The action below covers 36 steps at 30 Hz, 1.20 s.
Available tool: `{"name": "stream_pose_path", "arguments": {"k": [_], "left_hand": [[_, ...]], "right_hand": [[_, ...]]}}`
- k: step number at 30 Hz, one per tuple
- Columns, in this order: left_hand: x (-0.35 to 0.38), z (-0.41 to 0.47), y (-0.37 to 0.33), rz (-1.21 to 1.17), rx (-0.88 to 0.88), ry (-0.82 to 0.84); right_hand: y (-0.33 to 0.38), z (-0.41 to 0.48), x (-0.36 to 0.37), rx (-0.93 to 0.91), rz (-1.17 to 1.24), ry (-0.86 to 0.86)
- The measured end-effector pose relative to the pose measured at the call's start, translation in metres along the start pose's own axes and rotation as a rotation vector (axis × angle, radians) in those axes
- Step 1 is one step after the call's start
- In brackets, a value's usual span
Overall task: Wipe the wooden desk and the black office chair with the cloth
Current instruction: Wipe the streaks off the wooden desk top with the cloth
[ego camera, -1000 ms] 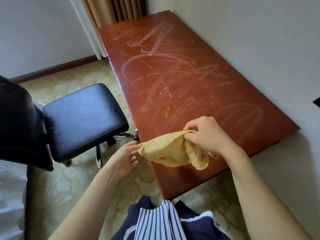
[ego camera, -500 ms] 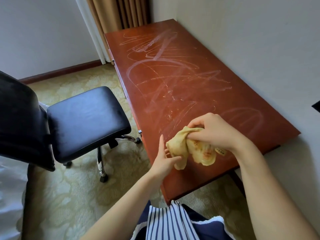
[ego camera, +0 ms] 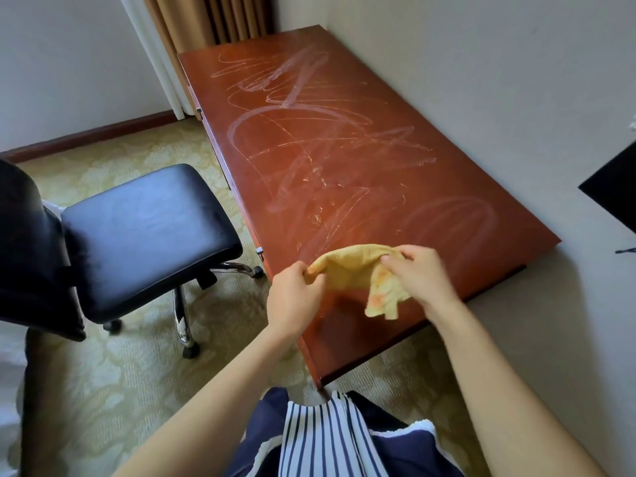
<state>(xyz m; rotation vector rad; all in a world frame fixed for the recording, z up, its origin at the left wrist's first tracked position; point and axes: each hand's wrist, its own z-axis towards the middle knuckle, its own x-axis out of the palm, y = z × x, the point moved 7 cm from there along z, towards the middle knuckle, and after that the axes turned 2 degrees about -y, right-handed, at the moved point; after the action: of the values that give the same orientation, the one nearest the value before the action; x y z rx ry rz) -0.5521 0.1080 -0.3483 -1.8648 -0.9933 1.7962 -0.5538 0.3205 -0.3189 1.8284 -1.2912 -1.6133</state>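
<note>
A yellow cloth (ego camera: 358, 273) with orange stains is stretched between both hands just above the near end of the reddish wooden desk (ego camera: 337, 142). My left hand (ego camera: 296, 297) pinches its left corner and my right hand (ego camera: 420, 277) grips its right side, a loose flap hanging below. Pale streaks and swirls cover the desk top. The black office chair (ego camera: 144, 232) stands left of the desk on the carpet, its seat facing me and its backrest at the far left edge.
The desk's long right side runs along a grey wall. Beige curtains (ego camera: 213, 18) hang behind its far end. The chair's chrome legs and castors (ego camera: 191, 351) rest on patterned green carpet. A dark object (ego camera: 616, 187) juts in at the right edge.
The cloth was bunched in my right hand; now my left hand has taken a corner and the cloth is pulled out wide between both hands. The view shifted slightly.
</note>
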Motion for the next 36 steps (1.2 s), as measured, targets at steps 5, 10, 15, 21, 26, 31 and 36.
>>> {"name": "stream_pose_path", "arguments": {"k": [5, 10, 15, 21, 26, 31, 36], "left_hand": [[0.005, -0.026, -0.026, 0.0, 0.163, -0.025], [0.023, -0.049, -0.029, 0.122, 0.394, 0.14], [0.046, -0.075, -0.027, 0.151, 0.632, 0.353], [0.033, -0.071, -0.029, 0.012, 0.546, 0.303], [0.024, -0.062, -0.008, 0.012, 0.422, 0.238], [0.023, -0.061, 0.011, -0.021, 0.327, 0.196], [0.028, -0.064, 0.03, 0.004, 0.259, 0.22]], "right_hand": [[-0.033, -0.034, 0.062, 0.286, 0.501, 0.186], [-0.046, -0.057, 0.089, 0.514, 0.796, 0.284], [-0.067, -0.057, 0.088, 0.617, 0.746, 0.214], [-0.076, -0.035, 0.047, 0.375, 0.67, -0.123], [-0.03, -0.027, -0.011, -0.397, -0.08, -0.604], [-0.034, -0.03, 0.034, -0.664, -0.436, -0.46], [-0.059, -0.035, 0.081, -0.662, -0.661, -0.182]]}}
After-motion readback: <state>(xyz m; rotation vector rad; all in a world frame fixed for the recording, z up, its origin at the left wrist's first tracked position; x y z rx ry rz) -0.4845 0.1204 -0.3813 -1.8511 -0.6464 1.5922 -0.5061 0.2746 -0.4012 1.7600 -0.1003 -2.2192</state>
